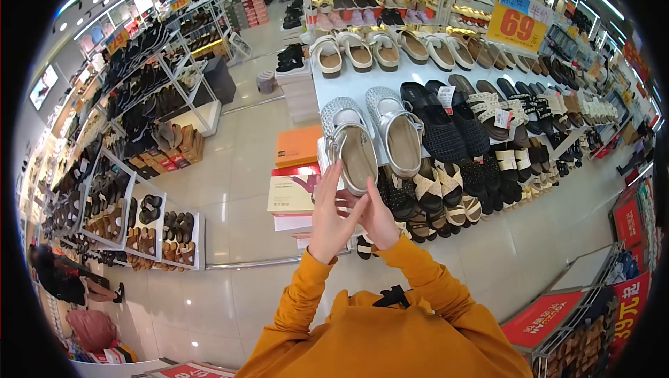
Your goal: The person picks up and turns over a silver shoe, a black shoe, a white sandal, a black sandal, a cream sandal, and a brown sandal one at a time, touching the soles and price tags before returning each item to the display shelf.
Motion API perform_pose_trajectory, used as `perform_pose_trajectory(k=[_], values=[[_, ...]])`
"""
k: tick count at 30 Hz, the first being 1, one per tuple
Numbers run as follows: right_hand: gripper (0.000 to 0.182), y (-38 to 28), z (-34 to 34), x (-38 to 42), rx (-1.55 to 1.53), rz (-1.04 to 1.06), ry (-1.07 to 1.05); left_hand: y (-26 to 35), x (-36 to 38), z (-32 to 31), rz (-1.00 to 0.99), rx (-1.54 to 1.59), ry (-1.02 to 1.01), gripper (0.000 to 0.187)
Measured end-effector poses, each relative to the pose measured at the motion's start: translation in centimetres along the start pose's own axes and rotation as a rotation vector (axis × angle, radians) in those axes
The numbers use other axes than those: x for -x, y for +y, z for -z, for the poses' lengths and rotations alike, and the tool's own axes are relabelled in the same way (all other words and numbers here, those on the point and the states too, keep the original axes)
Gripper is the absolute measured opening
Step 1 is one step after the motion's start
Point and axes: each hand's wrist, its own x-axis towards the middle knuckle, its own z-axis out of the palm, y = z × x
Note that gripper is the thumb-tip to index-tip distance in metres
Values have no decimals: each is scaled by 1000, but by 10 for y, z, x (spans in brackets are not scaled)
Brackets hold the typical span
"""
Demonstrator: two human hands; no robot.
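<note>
Near-left corner of the white surface (385,81): both hands at the left silver shoe (354,148).

Shoe sits toe away, heel toward the wearer, at the near edge. Left hand (333,214) open, fingers extended, fingertips against the shoe's outer side, thumb reaching across to the right hand. Right hand (378,216) also open, fingertips at the heel; its lower fingers are partly hidden. Matching silver shoe (401,134) just beside, to the right, same orientation. Next along the near edge: black woven slippers (440,130), then more sandals with white tags. Far edge: row of pale shoes (358,50), with yellow price sign (517,24) reading 69 standing toward the right. Below the near edge: racked sandals (432,190). Off the left edge, lower down: orange box (297,146) and cream box (288,195).
</note>
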Motion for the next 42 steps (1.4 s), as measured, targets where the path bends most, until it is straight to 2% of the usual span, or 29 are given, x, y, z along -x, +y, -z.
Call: perform_pose_trajectory(k=[3, 6, 7, 9, 13, 16, 19, 22, 24, 27, 30, 32, 34, 35, 38, 41, 42], values=[[62, -7, 7, -6, 34, 19, -33, -3, -11, -3, -114, -166, 47, 65], [59, -12, 12, -7, 62, 7, -14, 1, -22, -7, 106, 118, -10, 62], [60, -15, 15, -3, 102, 2, -49, -16, -26, -11, -66, -5, -38, 60], [59, -18, 29, 9, 178, -22, -141, -22, -33, -15, -37, -8, -62, 60], [57, -24, 70, 45, 229, -25, -16, -20, -31, -18, 27, 42, -16, 65], [56, -47, 110, 59, 213, 54, 73, 3, -16, -34, 77, 17, 133, 71], [59, -84, 142, 50, 171, 169, 156, 42, -10, -58, -45, -244, 150, 75], [71, -131, 153, 35, 236, 45, 152, 51, -17, -83, -60, -338, 189, 73], [72, -141, 165, 21, 333, 18, 96, 38, -24, -95, -51, -370, 234, 60], [64, -140, 166, 27, 363, 58, 84, 33, -32, -99, -60, -422, 225, 51], [63, -128, 165, 57, 389, 69, 42, 32, -37, -102, -73, -502, 216, 51], [46, -115, 173, 67, 297, 83, -6, 34, -34, -104, -24, -444, 221, 50], [38, -121, 166, 68, 207, 148, 15, 36, -29, -111, 37, -313, 280, 50], [35, -121, 173, 61, 232, 221, -8, 38, -27, -114, 10, -362, 283, 50], [38, -140, 165, 71, 221, 286, 13, 40, -25, -124, 21, -434, 331, 50], [36, -149, 171, 85, 199, 297, 12, 38, -26, -123, 81, -257, 343, 48], [35, -152, 172, 87, 196, 306, 21, 34, -26, -124, 60, -297, 360, 47]])
